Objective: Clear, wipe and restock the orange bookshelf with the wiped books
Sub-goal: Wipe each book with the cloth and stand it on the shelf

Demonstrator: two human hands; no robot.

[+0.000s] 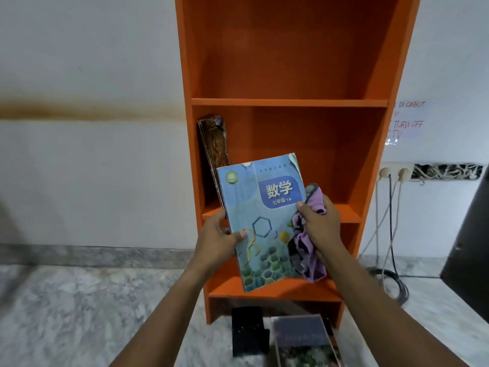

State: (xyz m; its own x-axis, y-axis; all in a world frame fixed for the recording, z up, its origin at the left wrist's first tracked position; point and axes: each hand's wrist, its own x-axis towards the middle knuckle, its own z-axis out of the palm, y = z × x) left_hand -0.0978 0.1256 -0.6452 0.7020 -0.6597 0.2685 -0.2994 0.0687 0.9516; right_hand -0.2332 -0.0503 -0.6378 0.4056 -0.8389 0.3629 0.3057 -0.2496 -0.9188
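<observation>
left hand point(217, 234) grips blue paperback maths textbook point(264, 223) before tall orange wooden bookshelf point(288, 102) | right hand point(321, 229) clutches purple-grey cloth point(308, 250) against cover | risk: one-sided wiping could twist textbook loose

Blue book point(264, 221) cover: "数学", "七年级". Wall note point(407, 120): "TURN OFF", "TV".

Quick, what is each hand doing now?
Left hand: holding the blue book by its left edge.
Right hand: holding the purple cloth against the book.
</observation>
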